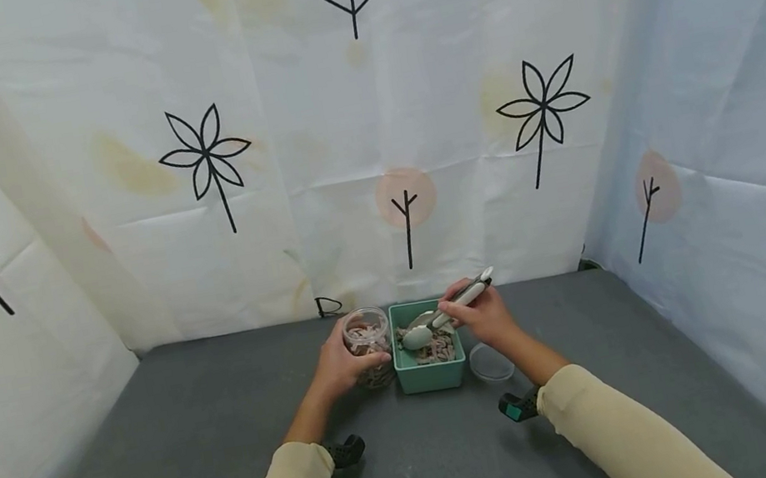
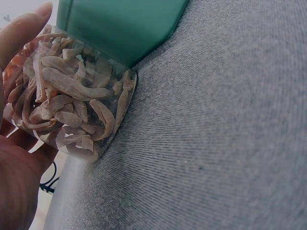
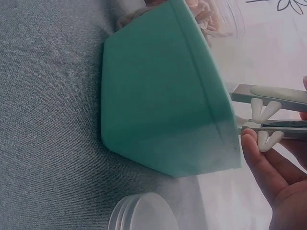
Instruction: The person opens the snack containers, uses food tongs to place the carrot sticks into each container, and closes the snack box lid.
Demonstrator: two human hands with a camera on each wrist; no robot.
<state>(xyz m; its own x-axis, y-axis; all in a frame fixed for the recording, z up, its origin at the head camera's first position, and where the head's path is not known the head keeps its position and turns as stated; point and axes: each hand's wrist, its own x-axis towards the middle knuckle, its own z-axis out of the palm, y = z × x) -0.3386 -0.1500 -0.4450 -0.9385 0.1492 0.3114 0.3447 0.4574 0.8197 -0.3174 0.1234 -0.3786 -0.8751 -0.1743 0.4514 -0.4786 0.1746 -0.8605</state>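
My left hand (image 1: 337, 365) grips a clear plastic jar (image 1: 365, 326), thumb on one side and fingers on the other. Through its wall in the left wrist view show dried, brownish, finger-like strips (image 2: 72, 86). Touching or very close to the jar's right side is a green rectangular bin (image 1: 431, 380), with more such strips (image 1: 435, 350) inside. My right hand (image 1: 486, 316) holds grey-and-white tongs (image 1: 467, 295) above the bin. Their rounded, pale green heads (image 1: 416, 338) reach down into it, over the strips. Whether a strip is between the heads I cannot tell.
A round translucent lid (image 1: 491, 363) lies on the grey table (image 1: 407, 472), right of the bin and near my right wrist. Patterned white cloth (image 1: 322, 241) stands behind the table and along both sides.
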